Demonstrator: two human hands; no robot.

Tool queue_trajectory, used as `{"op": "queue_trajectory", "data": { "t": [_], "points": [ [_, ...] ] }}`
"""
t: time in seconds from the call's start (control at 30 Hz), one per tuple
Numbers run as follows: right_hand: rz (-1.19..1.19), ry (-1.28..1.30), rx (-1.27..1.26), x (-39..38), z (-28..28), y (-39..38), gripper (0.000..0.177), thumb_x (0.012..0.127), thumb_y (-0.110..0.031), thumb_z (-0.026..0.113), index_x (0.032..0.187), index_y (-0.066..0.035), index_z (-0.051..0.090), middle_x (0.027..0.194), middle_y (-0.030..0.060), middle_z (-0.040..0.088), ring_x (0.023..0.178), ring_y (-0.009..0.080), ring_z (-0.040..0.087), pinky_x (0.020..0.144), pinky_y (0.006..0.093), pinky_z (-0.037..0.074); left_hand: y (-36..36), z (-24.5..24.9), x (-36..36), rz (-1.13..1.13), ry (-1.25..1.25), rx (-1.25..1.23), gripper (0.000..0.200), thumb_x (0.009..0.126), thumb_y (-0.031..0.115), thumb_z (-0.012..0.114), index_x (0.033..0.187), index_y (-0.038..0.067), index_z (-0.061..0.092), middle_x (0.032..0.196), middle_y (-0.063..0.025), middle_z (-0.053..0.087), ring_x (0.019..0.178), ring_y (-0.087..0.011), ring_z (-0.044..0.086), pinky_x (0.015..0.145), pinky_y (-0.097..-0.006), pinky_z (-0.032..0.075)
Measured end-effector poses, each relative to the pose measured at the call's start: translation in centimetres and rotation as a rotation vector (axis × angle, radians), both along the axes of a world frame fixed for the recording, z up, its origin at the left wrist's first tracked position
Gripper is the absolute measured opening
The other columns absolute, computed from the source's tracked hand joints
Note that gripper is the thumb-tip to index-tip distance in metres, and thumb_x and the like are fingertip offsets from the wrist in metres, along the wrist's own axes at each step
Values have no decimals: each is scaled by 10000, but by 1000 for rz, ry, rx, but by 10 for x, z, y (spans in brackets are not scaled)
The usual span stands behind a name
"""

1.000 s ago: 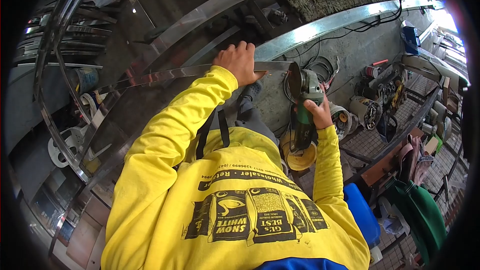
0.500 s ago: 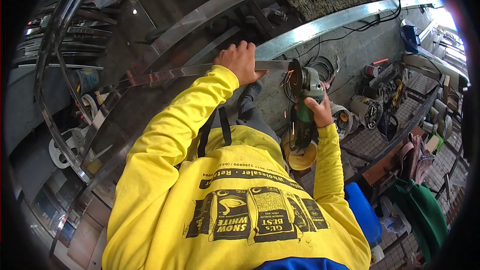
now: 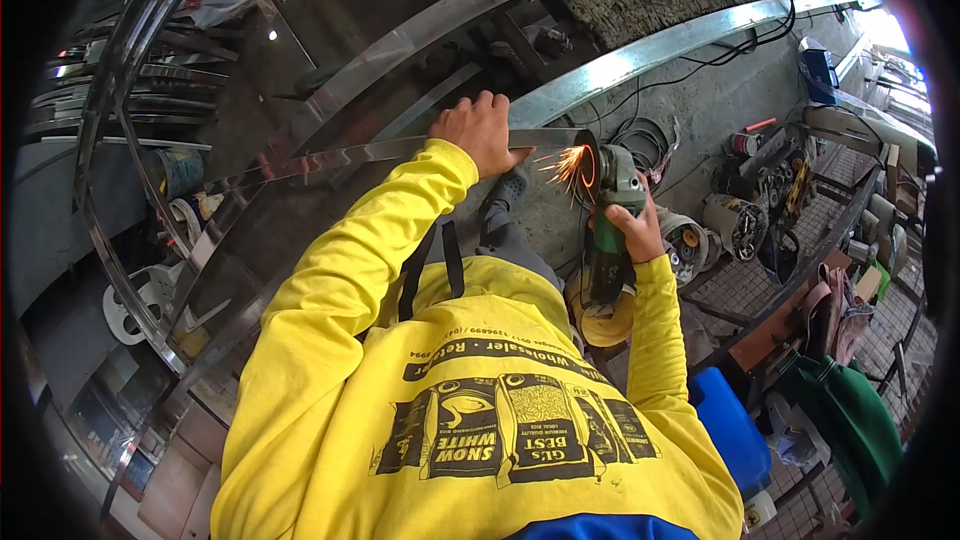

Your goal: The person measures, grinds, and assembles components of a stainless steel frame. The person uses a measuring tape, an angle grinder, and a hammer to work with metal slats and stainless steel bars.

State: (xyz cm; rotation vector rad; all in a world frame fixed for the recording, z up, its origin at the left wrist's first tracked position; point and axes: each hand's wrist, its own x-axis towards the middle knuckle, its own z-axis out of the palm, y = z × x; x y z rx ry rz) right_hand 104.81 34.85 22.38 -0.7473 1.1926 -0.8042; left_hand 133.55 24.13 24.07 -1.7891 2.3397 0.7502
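- Left hand (image 3: pixel 474 134): closed over bar (image 3: pixel 548 137), near disc (image 3: pixel 591 151).
- Right hand (image 3: pixel 639 230): wrapped round grinder (image 3: pixel 608 265); sparks (image 3: pixel 568 170) at disc.
- Bar: ahead of body, 1 end at disc.
- Judged: bar stiff, slick, hot by sparks; grip well back. Grinder fairly heavy, kicks; grip body firmly, clear of disc.

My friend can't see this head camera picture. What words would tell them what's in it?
Orange sparks fly where a green grinder in a person's right hand meets a metal bar held by the left hand. The person wears a yellow shirt, with long shiny beams and a blue container nearby.
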Motion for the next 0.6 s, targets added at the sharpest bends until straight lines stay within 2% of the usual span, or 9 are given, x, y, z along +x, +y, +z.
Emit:
{"op": "queue_trajectory", "data": {
  "t": [0.43,0.6],
  "points": [
    [-12,-7,23,-2,-6,4,859,796,-280,817,1440,-11,318,1075,114,618,889,204,659,719,362,593,1,-6,0,-4,-13,-23,700,782,612,735,1142,37,563,1157,-178,618,1075,-385,638,896,-497,532],
    [-19,-18,21,1,-3,-3,863,795,-280,814,1449,-18,316,1102,117,623,891,211,665,732,363,595,1,3,0,10,-2,48,729,777,619,738,1171,32,560,1172,-180,612,1096,-380,627,921,-494,524]
  ]
}}
